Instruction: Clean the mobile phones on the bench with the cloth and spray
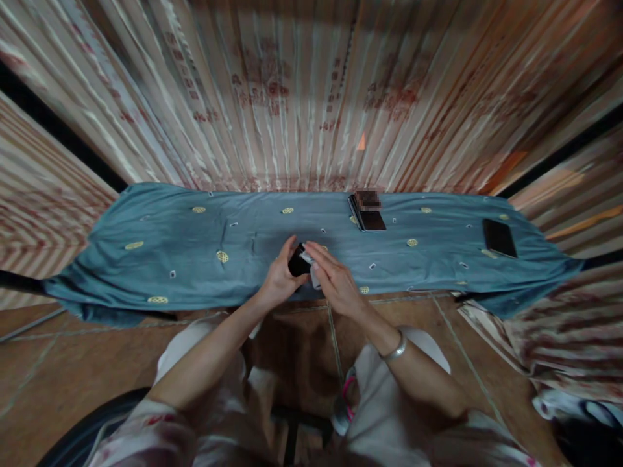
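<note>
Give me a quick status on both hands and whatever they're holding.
Left hand and right hand together in a grip on a small black object above the blue cloth. Two dark phones lie apart, farther back. Nothing in the way.

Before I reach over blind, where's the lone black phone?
Head view: the black phone lies far right on the blue cloth, right of the stacked phones.

Silver bangle (395,350), seemingly pale floral sleeves (150,425)
</note>
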The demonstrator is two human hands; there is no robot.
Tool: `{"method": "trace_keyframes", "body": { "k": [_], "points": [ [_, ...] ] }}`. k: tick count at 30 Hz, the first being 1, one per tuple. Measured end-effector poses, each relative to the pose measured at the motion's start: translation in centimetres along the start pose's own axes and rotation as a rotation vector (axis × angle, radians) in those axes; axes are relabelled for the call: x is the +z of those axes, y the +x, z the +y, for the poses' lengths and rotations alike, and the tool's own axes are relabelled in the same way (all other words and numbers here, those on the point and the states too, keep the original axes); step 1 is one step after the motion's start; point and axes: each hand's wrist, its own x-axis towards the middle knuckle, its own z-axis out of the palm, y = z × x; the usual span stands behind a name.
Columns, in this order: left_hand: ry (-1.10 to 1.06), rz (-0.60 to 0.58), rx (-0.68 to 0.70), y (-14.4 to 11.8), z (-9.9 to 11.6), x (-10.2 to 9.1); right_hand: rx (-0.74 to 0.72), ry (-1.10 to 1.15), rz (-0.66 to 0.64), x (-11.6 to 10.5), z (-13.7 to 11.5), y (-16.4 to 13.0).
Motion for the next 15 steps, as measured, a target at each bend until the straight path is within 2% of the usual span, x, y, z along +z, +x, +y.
{"method": "trace_keyframes", "body": {
  "k": [4,8,11,15],
  "points": [
    [0.191,-0.081,0.025,-1.0,1.2,0.1,0.1,0.091,-0.028,-0.1,0.6,0.3],
    [0.268,-0.147,0.066,-1.6,1.7,0.6,0.175,0.116,-0.027,0.0,1.4,0.4],
    [0.286,-0.147,0.07,-1.1,1.7,0.5,0.137,0.061,-0.012,0.1,1.2,0.2],
    [0.321,-0.086,0.053,0.2,1.4,-0.2,0.022,-0.055,0.009,0.5,0.5,-0.3]
  ]
}}
